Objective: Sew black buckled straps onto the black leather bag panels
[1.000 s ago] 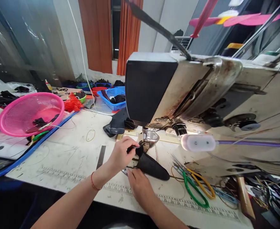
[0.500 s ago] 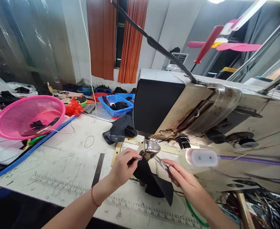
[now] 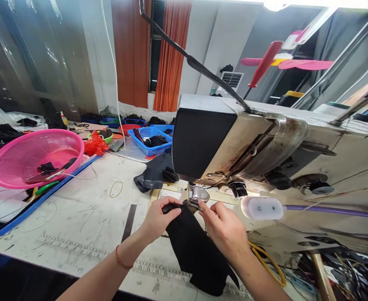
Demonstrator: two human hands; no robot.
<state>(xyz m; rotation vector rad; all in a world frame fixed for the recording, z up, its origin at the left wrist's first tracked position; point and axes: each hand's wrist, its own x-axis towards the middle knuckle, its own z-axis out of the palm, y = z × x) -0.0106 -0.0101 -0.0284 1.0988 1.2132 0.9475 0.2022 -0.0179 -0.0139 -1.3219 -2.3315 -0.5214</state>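
A black fabric piece hangs from under the presser foot of a worn sewing machine down over the table's front edge. My left hand pinches the fabric's top left corner just beside the foot. My right hand is closed at the foot's right side, fingertips pressed together on something small and metallic that I cannot make out clearly.
A pink basket sits at the left over a blue tray edge. A blue basket, black fabric pieces, a white lamp head and yellow-handled scissors lie around the machine. A dark ruler lies on the table.
The fabric has turned and now hangs lower toward me. My right hand picked up a small metal tool, brought it to the presser foot and closed in there. The left hand stayed pinching.
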